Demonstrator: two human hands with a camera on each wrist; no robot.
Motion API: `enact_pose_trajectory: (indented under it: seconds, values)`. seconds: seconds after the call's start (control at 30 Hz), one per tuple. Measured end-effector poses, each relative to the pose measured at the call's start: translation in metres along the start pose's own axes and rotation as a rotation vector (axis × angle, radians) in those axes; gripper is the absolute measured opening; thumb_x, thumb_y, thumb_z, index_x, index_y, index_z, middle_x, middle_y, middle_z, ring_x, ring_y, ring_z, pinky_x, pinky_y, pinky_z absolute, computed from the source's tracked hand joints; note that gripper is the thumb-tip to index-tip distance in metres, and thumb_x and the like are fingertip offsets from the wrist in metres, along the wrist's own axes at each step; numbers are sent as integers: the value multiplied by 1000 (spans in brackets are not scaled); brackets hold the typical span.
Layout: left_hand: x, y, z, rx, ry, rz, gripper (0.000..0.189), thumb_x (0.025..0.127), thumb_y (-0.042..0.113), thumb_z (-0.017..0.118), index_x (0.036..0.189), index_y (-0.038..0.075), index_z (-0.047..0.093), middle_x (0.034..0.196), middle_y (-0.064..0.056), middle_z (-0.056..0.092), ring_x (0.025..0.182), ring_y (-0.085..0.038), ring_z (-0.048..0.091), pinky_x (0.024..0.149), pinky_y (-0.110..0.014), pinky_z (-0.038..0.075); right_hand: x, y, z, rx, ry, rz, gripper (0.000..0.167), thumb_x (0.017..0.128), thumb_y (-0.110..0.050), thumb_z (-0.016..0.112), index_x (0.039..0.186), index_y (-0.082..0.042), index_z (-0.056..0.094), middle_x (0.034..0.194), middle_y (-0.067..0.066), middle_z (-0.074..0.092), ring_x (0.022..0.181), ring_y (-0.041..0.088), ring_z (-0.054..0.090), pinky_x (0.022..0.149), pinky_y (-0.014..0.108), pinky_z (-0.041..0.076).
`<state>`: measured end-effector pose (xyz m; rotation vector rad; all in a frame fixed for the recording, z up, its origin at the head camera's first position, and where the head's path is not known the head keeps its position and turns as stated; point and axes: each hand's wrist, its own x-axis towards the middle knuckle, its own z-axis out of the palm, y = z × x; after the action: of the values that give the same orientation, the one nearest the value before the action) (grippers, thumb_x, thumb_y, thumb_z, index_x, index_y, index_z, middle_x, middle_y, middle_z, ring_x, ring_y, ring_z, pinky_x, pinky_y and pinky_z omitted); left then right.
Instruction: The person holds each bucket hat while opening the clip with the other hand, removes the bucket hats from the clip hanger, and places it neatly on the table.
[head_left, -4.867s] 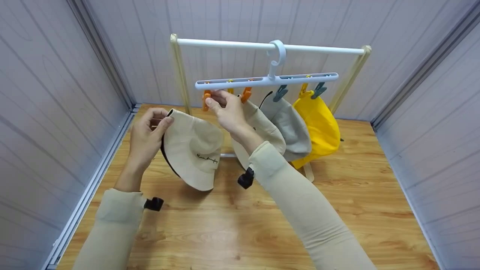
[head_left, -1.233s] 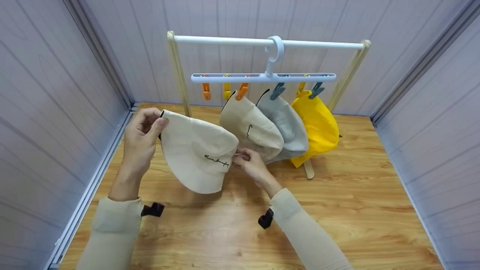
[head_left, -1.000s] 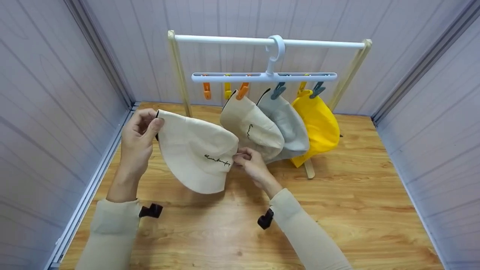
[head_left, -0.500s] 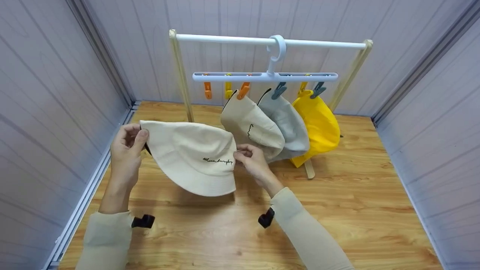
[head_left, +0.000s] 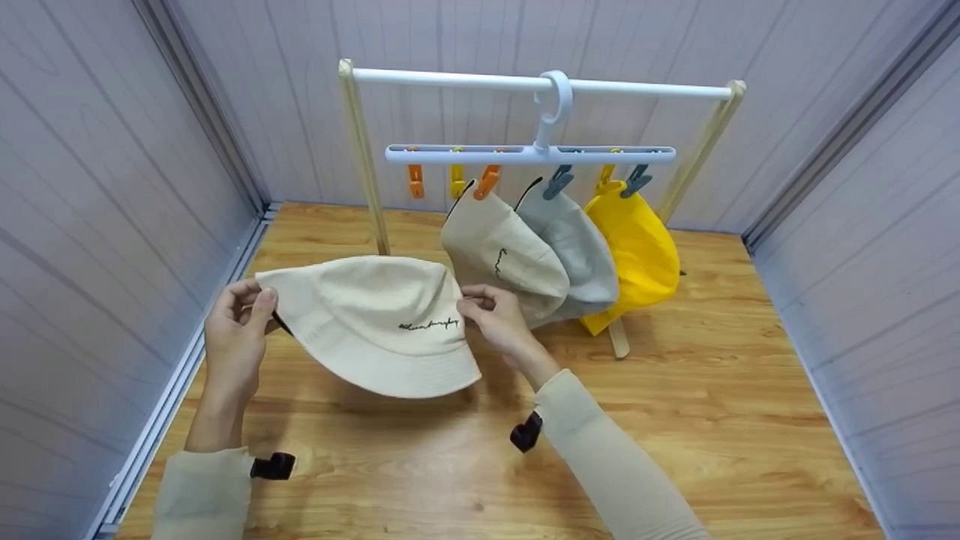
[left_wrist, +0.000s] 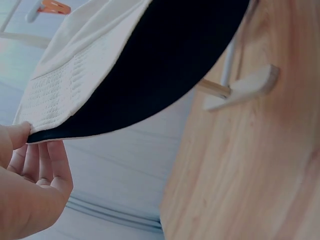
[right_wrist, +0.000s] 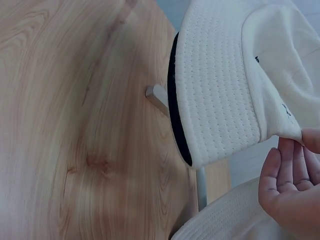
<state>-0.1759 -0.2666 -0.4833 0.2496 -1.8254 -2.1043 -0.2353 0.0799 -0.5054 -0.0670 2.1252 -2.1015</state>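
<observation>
Both hands hold a cream bucket hat (head_left: 375,307) with black script on its side, its brim facing down and forward. The left hand (head_left: 238,322) pinches the brim's left end between thumb and fingers; the hat's black lining shows in the left wrist view. At the hat's right side the right hand (head_left: 499,319) pinches a fold of the crown, also seen in the right wrist view. Behind, a white clip hanger (head_left: 480,155) carries a second cream hat (head_left: 510,255), a grey hat (head_left: 574,247) and a yellow hat (head_left: 637,247). An orange clip (head_left: 415,181) and a yellow clip (head_left: 457,181) hang without hats.
The hanger hooks over the white bar (head_left: 637,88) of a small rack with wooden posts (head_left: 364,150), standing on a wood-grain surface (head_left: 675,420). Pale panel walls (head_left: 97,187) enclose it on the left, back and right.
The right hand has come down from the orange clip to the hat's crown. The left hand has moved down and left, turning the hat from hanging steeply to nearly level.
</observation>
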Motion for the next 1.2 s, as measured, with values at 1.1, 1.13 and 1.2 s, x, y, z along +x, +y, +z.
enact_pose_trajectory:
  seconds: [1.1, 1.13, 1.2]
  values:
    - [-5, -57, -50, 272, 53, -332, 29, 109, 21, 60, 130, 3, 52, 110, -3, 52, 82, -5, 65, 74, -20, 62, 10, 21, 36, -78, -92, 167, 31, 101, -8, 69, 129, 4, 70, 114, 16, 76, 101, 21, 73, 94, 36, 61]
    - [-5, -58, -51, 275, 54, -338, 29, 108, 21, 60, 130, 3, 51, 110, -3, 52, 82, -4, 65, 74, -20, 62, 10, 22, 36, -74, -94, 166, 31, 101, -7, 68, 129, 5, 70, 114, 17, 76, 100, 21, 73, 94, 37, 61]
    - [-3, -59, -52, 290, 51, -348, 29, 109, 21, 60, 130, 3, 51, 110, -2, 53, 82, -4, 66, 74, -21, 62, 10, 23, 38, -85, -90, 166, 30, 100, -7, 68, 128, 5, 71, 112, 16, 76, 97, 20, 73, 93, 37, 62]
